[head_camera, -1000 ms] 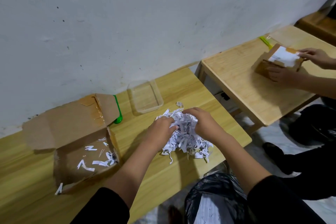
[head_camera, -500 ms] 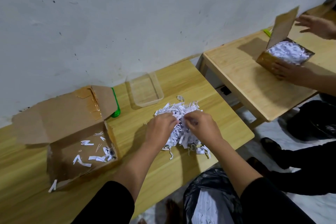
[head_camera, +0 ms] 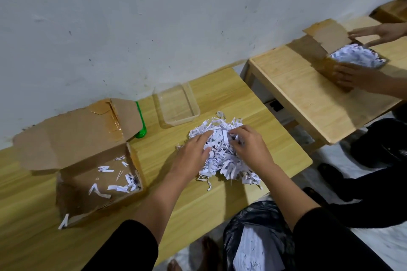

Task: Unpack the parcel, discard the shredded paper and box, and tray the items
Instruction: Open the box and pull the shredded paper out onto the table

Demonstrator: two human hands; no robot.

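Note:
A heap of white shredded paper (head_camera: 222, 160) lies on the wooden table (head_camera: 259, 114), right of centre. My left hand (head_camera: 193, 152) rests on the heap's left side with its fingers stretched into the strips. My right hand (head_camera: 250, 146) is on the heap's right side, fingers curled and pinching strips near the top. The opened cardboard box (head_camera: 88, 196) stands at the left, flaps up, with a few loose strips inside. A clear plastic tray (head_camera: 196, 108) sits behind the heap near the wall. No unpacked items show.
A green object (head_camera: 141, 126) pokes out behind the box flap. A black bag (head_camera: 242, 218) holding shredded paper hangs below the table's front edge. On a second table (head_camera: 308, 99) to the right, another person's hands hold an open box (head_camera: 330, 68) full of shreds.
My hands have lowered and spread over the heap, which now lies flatter and wider. My left fingers have straightened. The other person has opened their box flap.

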